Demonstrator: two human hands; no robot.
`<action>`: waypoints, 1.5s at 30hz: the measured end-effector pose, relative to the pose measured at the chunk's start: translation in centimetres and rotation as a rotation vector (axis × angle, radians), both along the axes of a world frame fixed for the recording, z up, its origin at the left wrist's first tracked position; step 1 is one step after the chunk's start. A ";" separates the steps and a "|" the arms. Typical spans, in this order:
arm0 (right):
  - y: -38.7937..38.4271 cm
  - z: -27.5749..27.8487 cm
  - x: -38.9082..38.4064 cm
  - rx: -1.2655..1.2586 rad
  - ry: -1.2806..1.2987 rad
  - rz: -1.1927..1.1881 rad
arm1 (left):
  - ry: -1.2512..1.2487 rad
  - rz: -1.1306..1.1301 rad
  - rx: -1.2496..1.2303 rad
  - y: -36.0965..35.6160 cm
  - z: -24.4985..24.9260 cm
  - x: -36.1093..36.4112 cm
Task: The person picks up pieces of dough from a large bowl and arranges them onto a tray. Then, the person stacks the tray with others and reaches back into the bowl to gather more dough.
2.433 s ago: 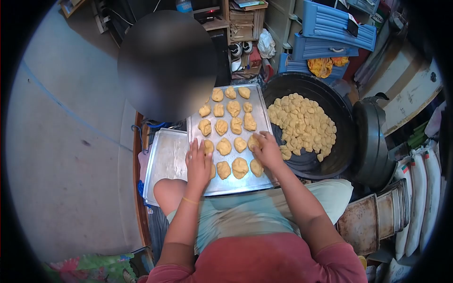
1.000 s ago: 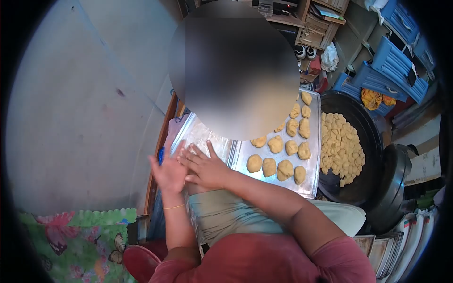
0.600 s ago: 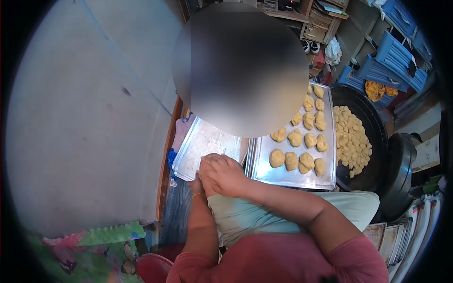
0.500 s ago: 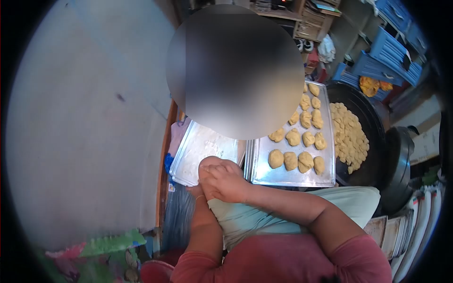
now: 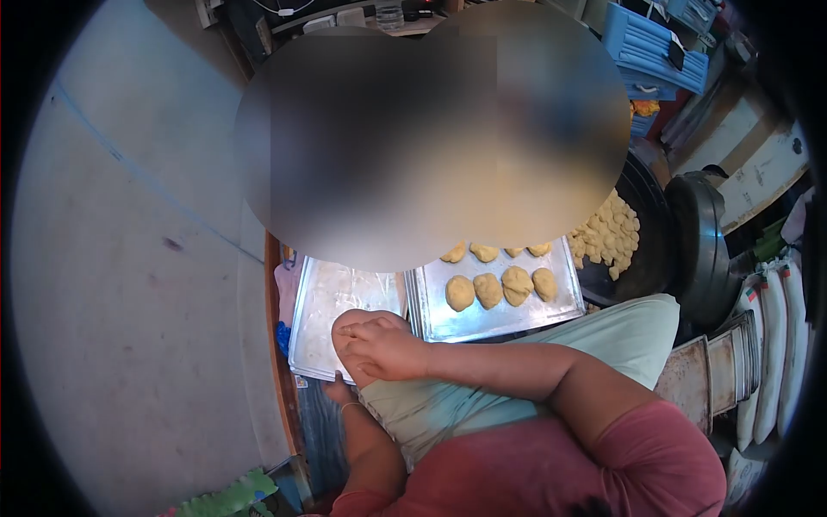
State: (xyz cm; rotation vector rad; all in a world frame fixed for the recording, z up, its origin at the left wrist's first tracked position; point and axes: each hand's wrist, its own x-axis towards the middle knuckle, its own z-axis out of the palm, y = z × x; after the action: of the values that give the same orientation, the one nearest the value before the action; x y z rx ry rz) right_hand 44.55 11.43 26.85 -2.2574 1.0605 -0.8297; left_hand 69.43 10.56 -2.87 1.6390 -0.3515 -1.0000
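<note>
No writing can be read. The white stacked sacks at the right edge carry small red and green printed marks, too small and blurred to make out. The pale cardboard box above them shows one dark smudge, also illegible.

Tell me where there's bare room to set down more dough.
The empty tray is bare from its left rim across to the dough tray; only its near right corner is covered, by the right hand. The dough tray is crowded: its row of dough pieces leaves a thin strip along the near rim. The black bowl holds dough too.
</note>
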 end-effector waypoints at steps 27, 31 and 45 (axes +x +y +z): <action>-2.1 -0.1 -1.2 0.132 -0.092 -0.028 | 0.041 -0.067 0.194 -7.1 -0.3 4.6; -2.6 0.2 -1.4 0.196 -0.110 -0.010 | 0.176 -0.099 0.026 -9.1 7.9 2.6; -2.8 0.6 -1.2 0.129 -0.413 -0.183 | -0.747 -0.228 -0.658 -11.1 39.8 -2.6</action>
State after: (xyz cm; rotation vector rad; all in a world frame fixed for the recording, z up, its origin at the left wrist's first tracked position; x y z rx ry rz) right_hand 43.36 8.63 27.49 -1.7959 1.0932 -1.2031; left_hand 66.78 -0.54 36.91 1.3070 -1.2473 -0.3133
